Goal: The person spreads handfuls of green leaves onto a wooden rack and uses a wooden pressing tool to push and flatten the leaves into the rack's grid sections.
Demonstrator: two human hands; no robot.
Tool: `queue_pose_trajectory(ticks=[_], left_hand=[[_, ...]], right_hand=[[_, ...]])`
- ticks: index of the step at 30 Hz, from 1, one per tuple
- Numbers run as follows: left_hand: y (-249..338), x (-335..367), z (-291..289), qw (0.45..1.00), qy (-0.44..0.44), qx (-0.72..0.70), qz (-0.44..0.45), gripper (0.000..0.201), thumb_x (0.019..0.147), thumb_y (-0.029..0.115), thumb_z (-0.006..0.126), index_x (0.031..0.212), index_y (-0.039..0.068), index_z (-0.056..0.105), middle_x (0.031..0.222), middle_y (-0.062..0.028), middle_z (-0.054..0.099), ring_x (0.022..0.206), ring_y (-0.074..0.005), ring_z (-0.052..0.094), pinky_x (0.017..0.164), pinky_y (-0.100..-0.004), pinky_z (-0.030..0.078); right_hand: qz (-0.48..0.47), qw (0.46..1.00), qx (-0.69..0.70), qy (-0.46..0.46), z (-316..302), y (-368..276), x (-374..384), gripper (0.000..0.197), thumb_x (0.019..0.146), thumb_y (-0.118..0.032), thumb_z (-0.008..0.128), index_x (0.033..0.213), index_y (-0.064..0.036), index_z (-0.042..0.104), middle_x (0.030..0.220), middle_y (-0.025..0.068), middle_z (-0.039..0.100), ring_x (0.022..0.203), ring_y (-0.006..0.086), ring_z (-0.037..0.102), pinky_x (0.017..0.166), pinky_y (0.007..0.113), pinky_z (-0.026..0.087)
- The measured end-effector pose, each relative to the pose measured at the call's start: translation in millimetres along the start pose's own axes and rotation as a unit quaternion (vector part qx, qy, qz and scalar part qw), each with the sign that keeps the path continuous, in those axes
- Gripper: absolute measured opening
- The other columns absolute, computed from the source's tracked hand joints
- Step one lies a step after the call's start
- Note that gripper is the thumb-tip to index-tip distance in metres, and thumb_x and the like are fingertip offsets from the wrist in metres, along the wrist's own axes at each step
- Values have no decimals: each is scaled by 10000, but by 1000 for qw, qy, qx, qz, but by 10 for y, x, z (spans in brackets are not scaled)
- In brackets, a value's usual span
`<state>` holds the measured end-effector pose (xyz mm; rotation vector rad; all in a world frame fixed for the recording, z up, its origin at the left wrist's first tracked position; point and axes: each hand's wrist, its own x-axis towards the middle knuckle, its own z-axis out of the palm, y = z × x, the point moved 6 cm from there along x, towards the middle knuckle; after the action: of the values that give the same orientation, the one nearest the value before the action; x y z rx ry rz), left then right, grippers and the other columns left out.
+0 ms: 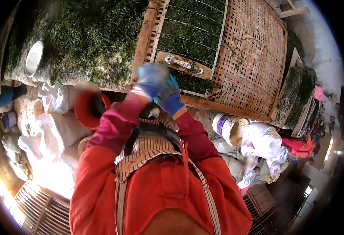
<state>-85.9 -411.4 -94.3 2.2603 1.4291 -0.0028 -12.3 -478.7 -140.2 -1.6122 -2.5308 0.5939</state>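
Note:
My left hand [153, 79] and my right hand [169, 94], both in blue gloves, are close together at the near edge of the work table. The left hand overlaps the right, and their fingers are blurred or hidden, so I cannot tell whether they hold anything. Just beyond them a wooden board with a metal handle [179, 62] lies across the near end of a white-edged frame [220, 39]. Thin wires cross that frame over dark green, seaweed-like strands [191, 29]. Beneath the frame is a woven slatted mat [254, 51] edged with a wooden rail [141, 43].
A thick heap of green strands [93, 31] covers the left side, with a white bowl [34, 58] on it. Below the table edge stand an orange-red bucket [86, 111] and a white bucket [240, 131]. White sacks [48, 133] lie left; people [303, 145] are far right.

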Motion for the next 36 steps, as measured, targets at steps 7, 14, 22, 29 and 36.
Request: queue_pose_trajectory(ticks=[7, 14, 22, 29, 36], left_hand=[[997, 237, 728, 976, -43, -82, 196, 489, 871, 218, 685, 1336, 84, 613, 1180, -199, 687, 1114, -356, 678, 959, -470, 567], [126, -613, -123, 924, 287, -139, 214, 528, 949, 162, 648, 1458, 56, 558, 1450, -179, 594, 1308, -372, 598, 1097, -480, 486], [40, -466, 520, 958, 189, 11, 213, 578, 1026, 425, 551, 1500, 96, 520, 1590, -150, 464, 1477, -340, 415, 1233, -475, 287], [-56, -377, 659, 971, -177, -20, 160, 684, 961, 457, 543, 1555, 131, 452, 1628, -95, 427, 1506, -284, 365, 1274, -433, 250], [-91, -388, 1077, 972, -93, -124, 175, 672, 1000, 450, 511, 1578, 127, 394, 1645, -110, 387, 1514, -275, 349, 1276, -443, 241]], right_hand=[[41, 983, 164, -72, 488, 356, -417, 549, 938, -361, 621, 1431, -131, 545, 1481, 131, 528, 1400, 322, 477, 1213, 476, 335], [-92, 962, 33, 257, -804, 121, -418, 416, 838, -199, 716, 1207, -11, 674, 1261, 181, 660, 1196, 372, 619, 1076, 526, 473], [-45, 971, -76, 223, -775, 694, -850, 405, 901, -143, 675, 1292, -40, 688, 1275, 184, 678, 1149, 404, 648, 1057, 526, 499], [-169, 937, 171, 252, -986, -478, 557, 304, 940, -85, 668, 1236, -28, 704, 1300, 187, 681, 1099, 374, 693, 931, 449, 565], [-139, 961, 196, 137, -23, -1408, 2412, 481, 893, -286, 778, 1333, -120, 676, 1421, 181, 610, 1277, 382, 598, 1038, 451, 523]])
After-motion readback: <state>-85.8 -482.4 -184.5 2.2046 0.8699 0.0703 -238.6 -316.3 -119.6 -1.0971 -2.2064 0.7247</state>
